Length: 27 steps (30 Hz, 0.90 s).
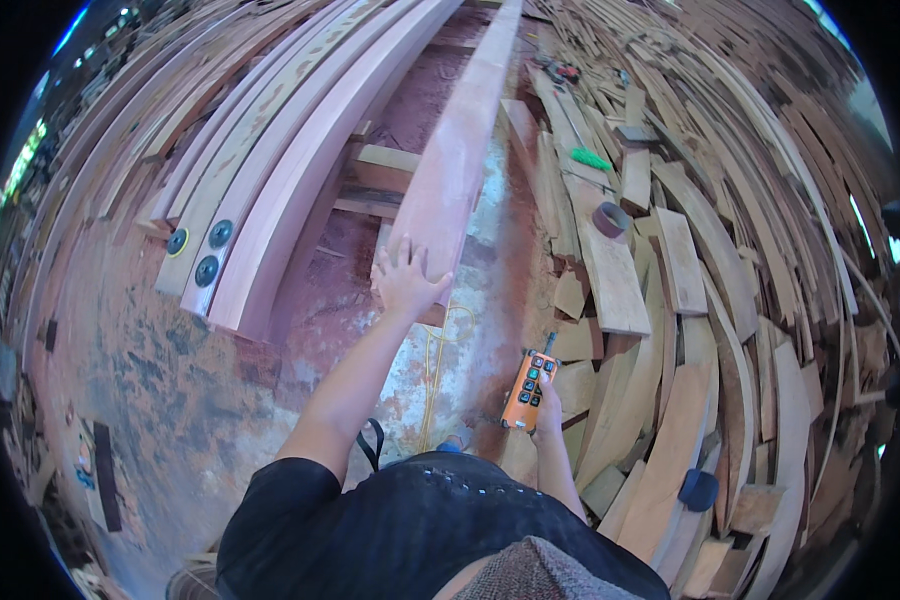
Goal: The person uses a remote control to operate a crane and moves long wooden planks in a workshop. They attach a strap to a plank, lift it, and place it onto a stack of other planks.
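My left hand (410,280) lies with fingers spread on the near end of a long pinkish timber beam (450,170), which runs away from me toward the top of the view. In my right hand (548,410) is an orange remote control (526,390) with two columns of dark buttons and a short antenna. My thumb rests over its button face. Short wooden blocks (387,165) sit beside the beam on its left.
Several thick beams (310,190) lie at the left, with round dark discs (207,270) on their near ends. Offcut boards (610,270) pile up at the right, bearing a roll of abrasive-looking strip (610,219) and a green object (590,158). A yellow cord (432,370) crosses the floor.
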{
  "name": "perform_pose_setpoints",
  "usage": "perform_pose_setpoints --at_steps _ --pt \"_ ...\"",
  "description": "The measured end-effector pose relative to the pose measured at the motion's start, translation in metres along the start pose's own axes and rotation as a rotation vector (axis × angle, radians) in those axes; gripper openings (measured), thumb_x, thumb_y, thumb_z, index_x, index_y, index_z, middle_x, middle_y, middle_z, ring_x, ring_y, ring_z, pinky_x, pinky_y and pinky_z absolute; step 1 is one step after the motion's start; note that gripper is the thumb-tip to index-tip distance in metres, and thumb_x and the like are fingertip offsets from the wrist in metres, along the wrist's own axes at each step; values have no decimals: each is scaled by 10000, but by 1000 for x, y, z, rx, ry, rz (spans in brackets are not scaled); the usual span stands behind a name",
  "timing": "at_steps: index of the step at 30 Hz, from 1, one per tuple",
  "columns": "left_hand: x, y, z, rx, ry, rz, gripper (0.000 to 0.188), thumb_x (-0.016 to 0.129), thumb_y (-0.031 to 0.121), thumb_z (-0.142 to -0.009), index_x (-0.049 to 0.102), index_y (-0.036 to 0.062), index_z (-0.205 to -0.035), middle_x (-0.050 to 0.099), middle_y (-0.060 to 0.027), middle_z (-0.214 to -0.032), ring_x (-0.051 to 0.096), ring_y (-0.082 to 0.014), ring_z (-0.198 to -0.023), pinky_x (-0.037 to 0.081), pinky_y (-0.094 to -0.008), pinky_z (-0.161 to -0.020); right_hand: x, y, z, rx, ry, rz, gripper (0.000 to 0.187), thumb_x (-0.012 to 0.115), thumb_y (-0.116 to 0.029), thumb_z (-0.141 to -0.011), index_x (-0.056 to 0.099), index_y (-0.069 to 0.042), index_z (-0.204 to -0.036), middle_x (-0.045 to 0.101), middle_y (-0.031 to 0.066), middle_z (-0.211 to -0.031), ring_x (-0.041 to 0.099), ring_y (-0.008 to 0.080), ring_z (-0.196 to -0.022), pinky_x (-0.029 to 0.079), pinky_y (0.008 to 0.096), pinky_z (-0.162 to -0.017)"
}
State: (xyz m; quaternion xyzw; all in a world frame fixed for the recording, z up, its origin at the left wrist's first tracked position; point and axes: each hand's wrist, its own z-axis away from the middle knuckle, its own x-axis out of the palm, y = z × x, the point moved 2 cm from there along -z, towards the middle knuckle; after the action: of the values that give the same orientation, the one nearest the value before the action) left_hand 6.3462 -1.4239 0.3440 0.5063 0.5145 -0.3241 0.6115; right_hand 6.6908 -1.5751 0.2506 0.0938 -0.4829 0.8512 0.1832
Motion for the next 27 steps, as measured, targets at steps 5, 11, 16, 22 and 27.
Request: perform_pose_setpoints --at_steps 5,11,16,22,27 --pt "-10 13 7 2 24 14 917 601 750 -875 500 210 -1609 236 -72 -1780 204 -519 -1577 216 -693 -1248 2 3 -9 -3 28 11 455 564 -485 -1094 648 -48 -1192 756 123 -951 771 259 -795 658 418 -728" --pt "-10 21 21 22 8 4 918 581 756 -886 487 213 -1620 237 -83 -1778 200 -541 -1569 204 -718 -1235 15 -10 -6 -29 -45 84 437 569 -476 -1096 667 -57 -1175 754 110 -938 764 232 -788 654 393 -723" --pt "-5 27 35 16 32 30 915 600 729 -880 481 205 -1621 239 -88 -1774 177 -536 -1581 201 -714 -1241 29 -17 8 -65 -59 87 423 567 -458 -1100 671 -57 -1184 759 99 -966 763 210 -819 643 366 -740" --pt "2 30 54 43 39 76 922 614 716 -884 481 175 -1618 230 -117 -1773 184 -571 -1562 209 -716 -1235 23 -10 27 -77 -66 76 438 593 -454 -1087 677 -49 -1232 742 56 -1018 734 154 -870 607 324 -794" --pt "8 29 72 1 -54 37 950 612 732 -880 423 211 -1652 212 -89 -1781 168 -531 -1587 184 -683 -1270 9 4 40 -48 -35 32 453 626 -467 -1067 681 -49 -1231 727 33 -1050 713 125 -892 588 312 -810"
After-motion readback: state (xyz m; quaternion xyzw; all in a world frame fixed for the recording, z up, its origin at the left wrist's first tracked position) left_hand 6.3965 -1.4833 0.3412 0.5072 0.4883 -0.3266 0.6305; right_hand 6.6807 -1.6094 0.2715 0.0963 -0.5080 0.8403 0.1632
